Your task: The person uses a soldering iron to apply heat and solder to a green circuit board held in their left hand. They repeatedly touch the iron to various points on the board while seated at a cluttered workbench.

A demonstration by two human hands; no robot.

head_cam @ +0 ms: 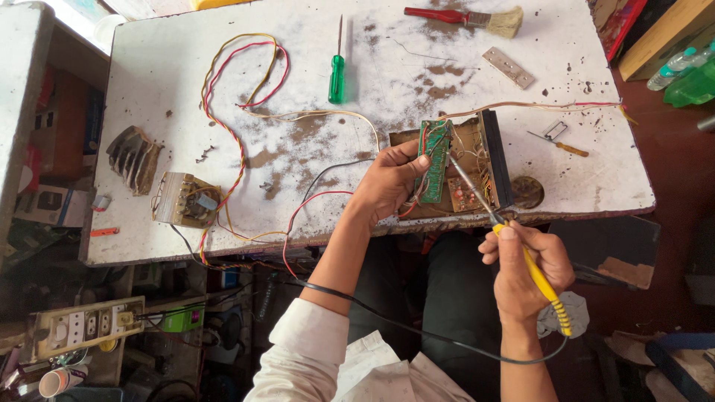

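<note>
At a scarred white table, a person's left hand pinches a green circuit board upright at its edge, fingers closed on it, above an open brown chassis at the table's near edge. The right hand is wrapped around the yellow handle of a soldering iron, its metal tip reaching in to the board amid a tangle of thin wires. The risks appear plain: the tip works just beside the fingers holding the board, so a slip could burn them, and it could scorch nearby wire insulation. The iron's black cord loops across the lap and under the left forearm; a snag there might jerk the tip off its joint. The chassis sits at the table's lip and could tip if pressed. A green-handled screwdriver, a red-handled brush and a transformer lie well apart to the far side and left.
</note>
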